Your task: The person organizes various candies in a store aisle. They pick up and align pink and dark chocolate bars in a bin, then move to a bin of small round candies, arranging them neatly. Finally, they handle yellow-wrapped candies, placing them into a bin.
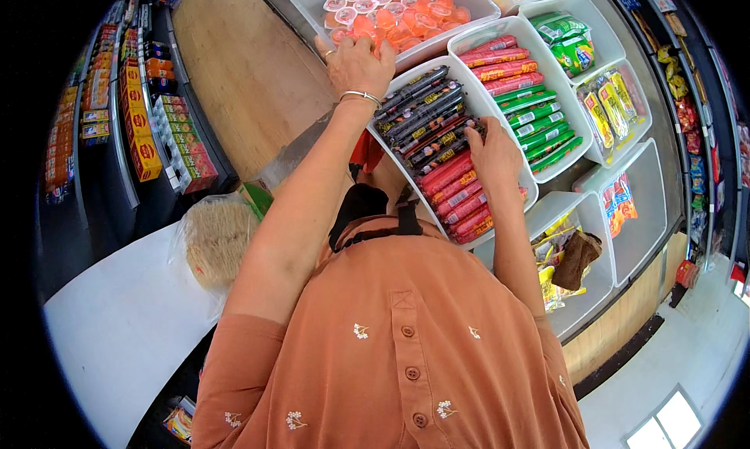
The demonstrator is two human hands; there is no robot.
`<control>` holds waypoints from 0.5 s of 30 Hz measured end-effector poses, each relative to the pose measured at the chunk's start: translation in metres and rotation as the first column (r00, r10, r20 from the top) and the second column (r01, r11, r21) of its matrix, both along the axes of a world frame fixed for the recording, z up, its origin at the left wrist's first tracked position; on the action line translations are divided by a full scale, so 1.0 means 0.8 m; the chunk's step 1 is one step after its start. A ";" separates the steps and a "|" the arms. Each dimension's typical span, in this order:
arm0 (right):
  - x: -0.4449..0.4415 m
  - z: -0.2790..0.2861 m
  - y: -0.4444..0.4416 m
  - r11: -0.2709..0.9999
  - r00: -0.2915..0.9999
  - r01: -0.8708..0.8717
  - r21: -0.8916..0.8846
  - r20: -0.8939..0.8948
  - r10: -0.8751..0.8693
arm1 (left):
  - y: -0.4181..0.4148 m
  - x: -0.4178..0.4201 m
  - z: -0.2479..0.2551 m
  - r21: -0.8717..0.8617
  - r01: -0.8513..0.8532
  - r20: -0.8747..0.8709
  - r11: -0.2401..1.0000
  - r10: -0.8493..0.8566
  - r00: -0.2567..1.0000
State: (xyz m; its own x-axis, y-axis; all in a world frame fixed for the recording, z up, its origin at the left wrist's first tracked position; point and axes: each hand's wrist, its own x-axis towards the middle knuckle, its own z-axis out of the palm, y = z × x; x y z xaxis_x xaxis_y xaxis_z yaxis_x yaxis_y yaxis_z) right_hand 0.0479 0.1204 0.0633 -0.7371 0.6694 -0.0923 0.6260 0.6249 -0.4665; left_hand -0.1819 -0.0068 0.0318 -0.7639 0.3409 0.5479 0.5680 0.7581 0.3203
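Note:
My left hand [360, 68], with a bangle at the wrist, is at the near rim of a translucent plastic bin [430, 50] of jelly cups [404, 27]. Its fingertips are partly hidden among the orange cups, so a grip cannot be made out. Close to my body, a second plastic bin [529, 182] holds stick-shaped packets, black ones [425, 115] and red ones [457, 200]. My right hand [497, 156] reaches over this bin's right side. Its thumb and fingers touch the ends of the black packets; whether one is gripped is unclear.
To the right, a bin [586, 156] holds pink and green stick packets. Further bins contain green bags [562, 41], yellow packs [609, 109] and a brown cloth-like item [577, 260]. A bag of noodles [217, 241] lies at left. Stocked shelves [140, 121] line both sides.

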 end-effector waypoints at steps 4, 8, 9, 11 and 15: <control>-0.005 0.007 -0.008 0.985 0.978 -0.162 0.052 -0.125 0.167 | -0.003 -0.003 -0.006 -0.025 -0.026 -0.031 0.999 0.025 0.999; -0.010 -0.037 -0.015 0.879 0.859 -0.475 0.037 -0.200 0.472 | 0.000 -0.003 -0.006 0.049 0.012 -0.059 0.999 -0.009 0.998; -0.011 -0.042 -0.020 0.875 0.868 -0.483 0.020 -0.122 0.482 | -0.001 -0.002 -0.005 0.069 0.011 -0.058 0.998 -0.007 0.998; -0.010 -0.047 -0.029 0.868 0.868 -0.496 -0.014 0.037 0.496 | 0.000 -0.001 -0.003 0.059 0.019 -0.047 0.998 -0.016 0.999; -0.021 -0.029 -0.029 0.914 0.908 -0.405 -0.022 -0.127 0.399 | -0.002 -0.003 -0.007 0.028 0.002 -0.087 1.000 0.001 0.996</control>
